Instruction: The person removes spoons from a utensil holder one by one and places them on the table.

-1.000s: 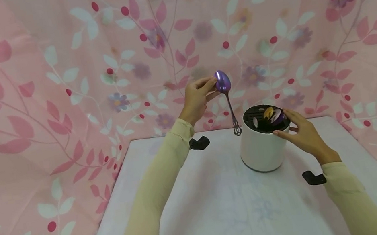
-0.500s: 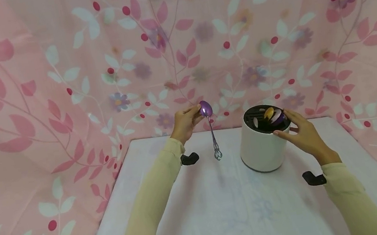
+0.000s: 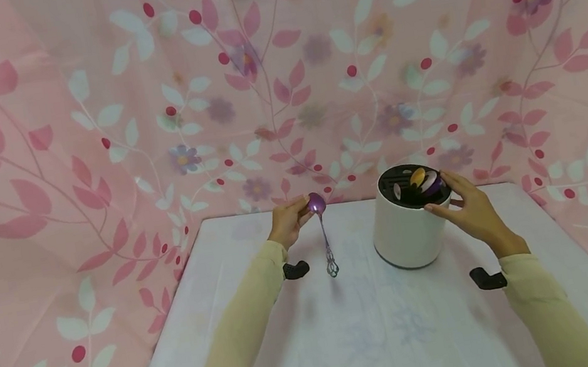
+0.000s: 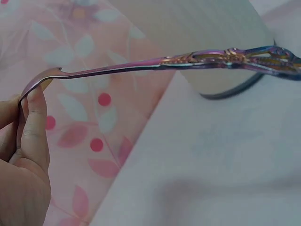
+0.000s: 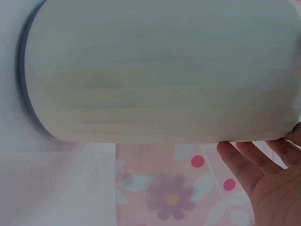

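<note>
My left hand pinches a purple spoon by its bowl, between thumb and fingers. The spoon hangs bowl up, its openwork handle pointing down over the table; the left wrist view shows the spoon handle from the side. To the right stands a white cylindrical cutlery holder with a black slotted top. Thumb and fingers of my right hand spread round its upper right edge and hold it; in the right wrist view the fingertips meet its side wall. A gold spoon and several other pieces stick out of the slots.
The table wears a white cloth and ends at a back edge just behind the holder. A pink floral curtain hangs behind and at both sides. Each wrist carries a black mount.
My left hand has brought the purple spoon away from the holder, left and down, lower over the table. My right hand has stayed on the holder, which stands where it was.
</note>
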`<state>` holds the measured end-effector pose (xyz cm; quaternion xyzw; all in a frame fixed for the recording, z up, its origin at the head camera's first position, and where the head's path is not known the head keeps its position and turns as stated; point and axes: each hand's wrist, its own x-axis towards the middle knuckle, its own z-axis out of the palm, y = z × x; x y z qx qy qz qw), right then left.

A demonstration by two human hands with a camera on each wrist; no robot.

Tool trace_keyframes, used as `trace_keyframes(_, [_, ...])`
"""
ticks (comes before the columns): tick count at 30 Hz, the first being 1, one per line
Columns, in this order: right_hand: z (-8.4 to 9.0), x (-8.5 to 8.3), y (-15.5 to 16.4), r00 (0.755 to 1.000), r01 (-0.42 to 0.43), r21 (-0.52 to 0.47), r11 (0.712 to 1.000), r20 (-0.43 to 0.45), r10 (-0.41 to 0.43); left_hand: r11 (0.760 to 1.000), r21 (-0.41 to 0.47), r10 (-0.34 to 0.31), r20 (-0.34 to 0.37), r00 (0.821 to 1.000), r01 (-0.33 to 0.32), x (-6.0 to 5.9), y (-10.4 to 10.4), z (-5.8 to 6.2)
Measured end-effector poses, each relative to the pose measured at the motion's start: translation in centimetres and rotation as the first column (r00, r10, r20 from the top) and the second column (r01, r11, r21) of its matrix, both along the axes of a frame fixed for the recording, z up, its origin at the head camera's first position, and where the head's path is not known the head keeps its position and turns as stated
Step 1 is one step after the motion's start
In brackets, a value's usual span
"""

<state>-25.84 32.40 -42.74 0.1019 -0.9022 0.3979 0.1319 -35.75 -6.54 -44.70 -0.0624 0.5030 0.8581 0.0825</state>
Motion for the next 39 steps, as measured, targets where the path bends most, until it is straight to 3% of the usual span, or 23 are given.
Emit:
trace_keyframes(9, [-0.2, -0.1, 0.0, 1.000, 0.008, -0.005, 1.000, 0.008, -0.008, 0.999, -0.002, 0.034, 0.086, 0.996, -0.034, 0.5, -0.8, -3.8])
trace_keyframes(18, [-0.3, -0.1, -0.1, 1.000, 0.008, -0.012, 1.000, 0.014, -0.008, 0.997, -0.056, 0.054, 0.145, 0.988, -0.047, 1.4, -0.8, -6.3])
trace_keyframes(39, [0.0, 0.2, -0.1, 1.000, 0.003, -0.012, 1.000, 0.005, -0.003, 0.976, -0.207, 0.100, 0.166, 0.981, -0.064, 2.0, 0.6, -10.0])
